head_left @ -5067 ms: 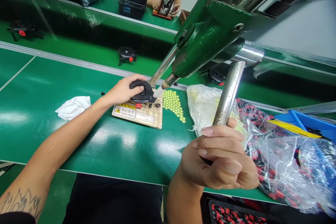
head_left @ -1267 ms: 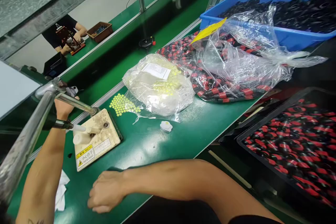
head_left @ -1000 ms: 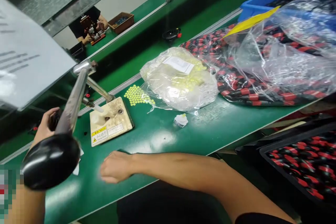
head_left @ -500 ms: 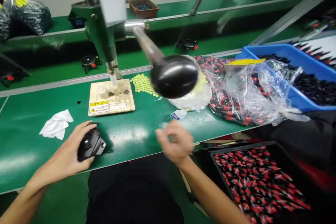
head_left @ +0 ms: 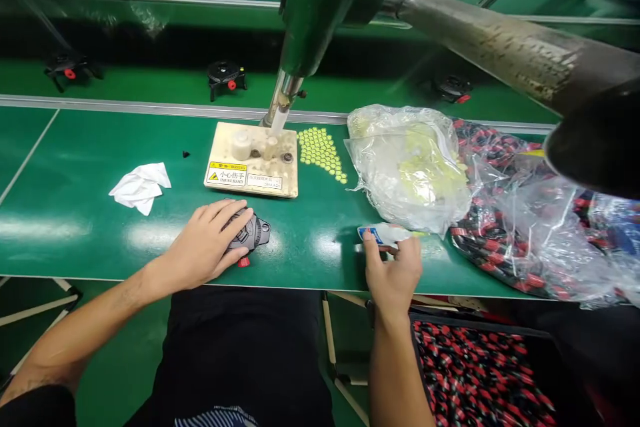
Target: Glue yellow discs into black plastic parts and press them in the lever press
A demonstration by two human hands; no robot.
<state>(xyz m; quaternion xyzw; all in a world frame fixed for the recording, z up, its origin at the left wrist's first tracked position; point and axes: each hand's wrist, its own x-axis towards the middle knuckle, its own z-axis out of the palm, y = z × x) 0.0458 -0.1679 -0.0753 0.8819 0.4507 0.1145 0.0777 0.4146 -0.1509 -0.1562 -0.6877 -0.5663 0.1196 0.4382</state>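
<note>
My left hand [head_left: 207,240] is laid over a dark grey-and-black plastic device [head_left: 256,232], its fingers curved around the top and near side. A red tab [head_left: 243,261] sticks out by the thumb, and much of the device is under my palm. The device rests flat on the green bench. On the right, the thumb and fingers of my right hand [head_left: 395,267] are closed on a small white squeeze bottle [head_left: 389,234] with a blue label and yellowish tip. The bottle lies sideways, low over the bench, beside a clear bag of yellow-green pieces [head_left: 413,167].
A green hand press [head_left: 325,7] stands over a cream base plate [head_left: 253,160] with a warning label. Beside it lie yellow-green discs [head_left: 323,153]. Its lever [head_left: 500,47] reaches right. Bags of red-black parts [head_left: 485,213], a crumpled tissue [head_left: 140,188] and a lower parts tray [head_left: 480,367] surround me.
The device has gone from tilted in my left hand to flat on the bench. My right hand has closed on the bottle, which lay on the bench before. The camera view has shifted.
</note>
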